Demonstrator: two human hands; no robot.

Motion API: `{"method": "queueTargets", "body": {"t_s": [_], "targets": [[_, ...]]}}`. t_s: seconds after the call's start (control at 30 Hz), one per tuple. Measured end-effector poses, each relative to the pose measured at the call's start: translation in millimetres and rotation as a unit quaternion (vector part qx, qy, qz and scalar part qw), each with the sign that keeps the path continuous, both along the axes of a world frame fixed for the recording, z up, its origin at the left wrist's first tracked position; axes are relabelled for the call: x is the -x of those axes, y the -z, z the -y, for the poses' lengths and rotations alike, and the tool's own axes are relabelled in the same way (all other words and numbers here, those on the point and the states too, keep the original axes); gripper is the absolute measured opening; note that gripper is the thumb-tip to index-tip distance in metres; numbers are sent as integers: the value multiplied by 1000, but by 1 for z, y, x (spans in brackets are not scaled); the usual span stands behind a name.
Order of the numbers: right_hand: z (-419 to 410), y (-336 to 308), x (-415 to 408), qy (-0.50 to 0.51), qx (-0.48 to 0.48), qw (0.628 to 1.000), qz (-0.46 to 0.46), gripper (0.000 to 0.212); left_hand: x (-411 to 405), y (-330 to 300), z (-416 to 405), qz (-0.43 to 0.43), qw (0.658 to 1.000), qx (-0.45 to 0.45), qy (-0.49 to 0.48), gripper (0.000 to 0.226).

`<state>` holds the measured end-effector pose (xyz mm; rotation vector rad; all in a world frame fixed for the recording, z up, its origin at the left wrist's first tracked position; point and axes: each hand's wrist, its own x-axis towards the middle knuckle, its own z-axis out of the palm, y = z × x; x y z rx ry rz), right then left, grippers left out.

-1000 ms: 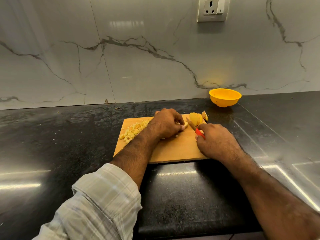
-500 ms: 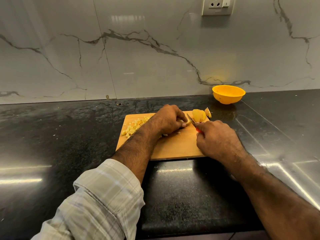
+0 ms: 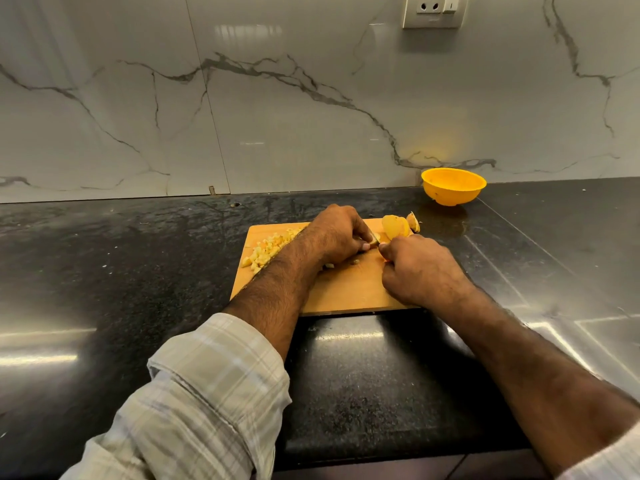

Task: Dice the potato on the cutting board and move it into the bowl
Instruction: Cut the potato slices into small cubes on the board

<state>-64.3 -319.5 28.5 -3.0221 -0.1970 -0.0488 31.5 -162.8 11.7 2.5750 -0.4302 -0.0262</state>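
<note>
Head view looks down at a wooden cutting board (image 3: 346, 292) in the middle of the frame. The left hand (image 3: 337, 233) curls its fingers over a small bit of potato (image 3: 374, 238) and pinches it down on the board. The right hand (image 3: 420, 268) is wrapped tight round a knife handle; only a tiny bit of red (image 3: 385, 260) peeks out, and the blade is hidden between the two hands.

Bigger potato pieces (image 3: 398, 227) wait at the top right of the board. A pile of little cubes (image 3: 266, 249) sits at the board's top left, partly behind the left arm. The yellow bowl (image 3: 453, 187) stands apart, up and to the right, by the wall.

To cut well, I think the left fingertips should stay tucked back from the blade, since they are very close. Small, straight, even cuts would make neat cubes. The bit is small, so it may slip.

I can read no words or labels anywhere, not even on the wall socket (image 3: 434, 10).
</note>
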Motion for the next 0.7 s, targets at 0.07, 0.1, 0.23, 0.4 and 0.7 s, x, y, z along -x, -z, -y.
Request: {"method": "queueTargets", "body": {"t_s": [0.07,0.1,0.23,0.4,0.7], "targets": [[1,1,0,3,-23,1000,-3,36,2,-2,-2,-1,1000,-12,5,22],[2,1,1,7,-32,999,2,38,3,-3,-3,-1,1000,-17,4,23],[6,2,12,9,-43,997,59,44,3,-4,-4,-2,1000,-25,-9,23],[3,0,17,-5,9,999,37,38,0,-4,-1,1,999,-34,-14,20],[-5,1,-4,14,-20,1000,-8,24,1,-5,-4,-3,1000,-26,-12,19]]}}
